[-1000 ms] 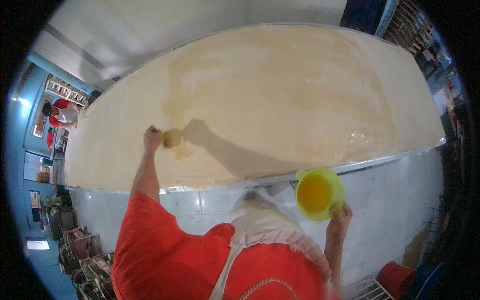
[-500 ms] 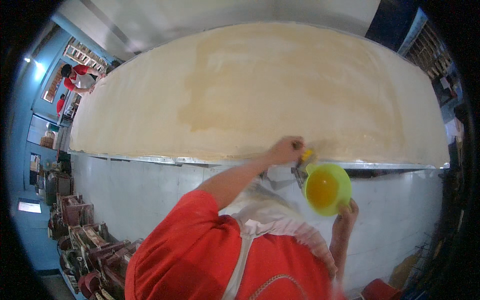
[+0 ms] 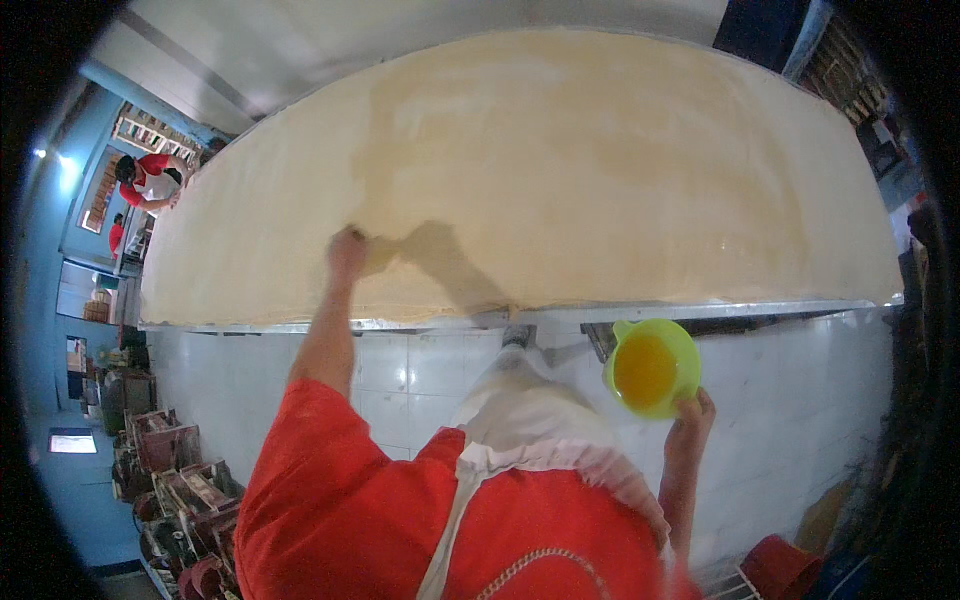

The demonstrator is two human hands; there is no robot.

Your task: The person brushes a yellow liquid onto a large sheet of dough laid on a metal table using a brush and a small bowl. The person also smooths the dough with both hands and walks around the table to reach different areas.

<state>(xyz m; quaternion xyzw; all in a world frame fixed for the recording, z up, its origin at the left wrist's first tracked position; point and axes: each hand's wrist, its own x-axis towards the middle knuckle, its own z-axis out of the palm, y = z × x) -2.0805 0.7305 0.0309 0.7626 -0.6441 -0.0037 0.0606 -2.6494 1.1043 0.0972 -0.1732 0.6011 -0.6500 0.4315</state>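
A long pale sheet that looks like dough (image 3: 600, 200) covers the table, with darker wet-looking patches across it. My left hand (image 3: 347, 250) is closed low over the sheet, left of its middle. The brush with a yellow part, seen in it half a second ago, is now mostly hidden by the hand and blur. A tan smear or shadow lies just right of this hand. In front of the table's near edge, my right hand (image 3: 692, 408) grips the rim of a lime-green bowl (image 3: 688, 350). The bowl is tilted and holds yellow-orange liquid (image 3: 643, 370).
The table's metal edge (image 3: 430, 324) runs along the front, above white floor tiles (image 3: 385, 375). At the far left end a person in red and a white apron (image 3: 150, 185) leans over the sheet. Worn wooden and metal equipment (image 3: 185, 490) stands lower left; a red container (image 3: 780, 568) is lower right.
My left hand has swept left from beside the bowl to over the sheet, taking the brush away from the bowl. My right hand keeps the bowl in nearly the same place.
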